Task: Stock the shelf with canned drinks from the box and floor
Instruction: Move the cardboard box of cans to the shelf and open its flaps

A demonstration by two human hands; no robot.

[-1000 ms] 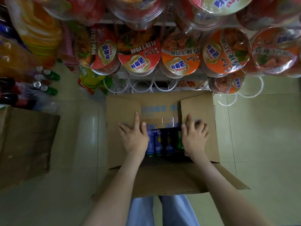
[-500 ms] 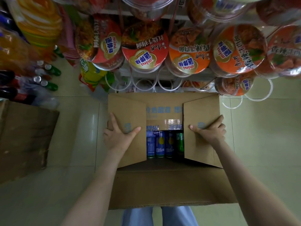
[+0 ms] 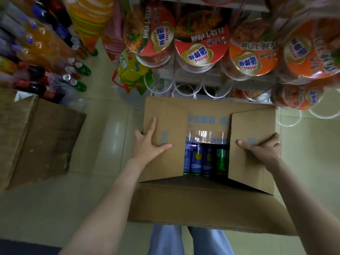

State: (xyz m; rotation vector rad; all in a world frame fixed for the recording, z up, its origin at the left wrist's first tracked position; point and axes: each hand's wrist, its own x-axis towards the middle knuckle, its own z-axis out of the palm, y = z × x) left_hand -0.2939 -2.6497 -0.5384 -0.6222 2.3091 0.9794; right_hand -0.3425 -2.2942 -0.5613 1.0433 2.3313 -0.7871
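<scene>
An open cardboard box (image 3: 202, 205) stands on the floor in front of me. Between its two side flaps I see several upright blue cans (image 3: 196, 160) and one green can (image 3: 221, 159). My left hand (image 3: 147, 144) holds the outer edge of the left flap (image 3: 165, 162), thumb on top and index finger lying along the edge. On the other side, my right hand (image 3: 263, 150) grips the outer edge of the right flap (image 3: 246, 172), thumb on top and fingers curled over the edge. The rest of the box's inside is hidden by the flaps.
A shelf rack with instant noodle bowls (image 3: 200, 46) rises just behind the box, with empty wire rings (image 3: 185, 87) low down. A second cardboard box (image 3: 36, 140) stands to the left. Bottles (image 3: 73, 76) crowd the far left floor. My legs are below the box.
Both hands slid from the inner edges of the flaps, near the cans, out to the outer edges. The flaps now lie wider apart and more cans show.
</scene>
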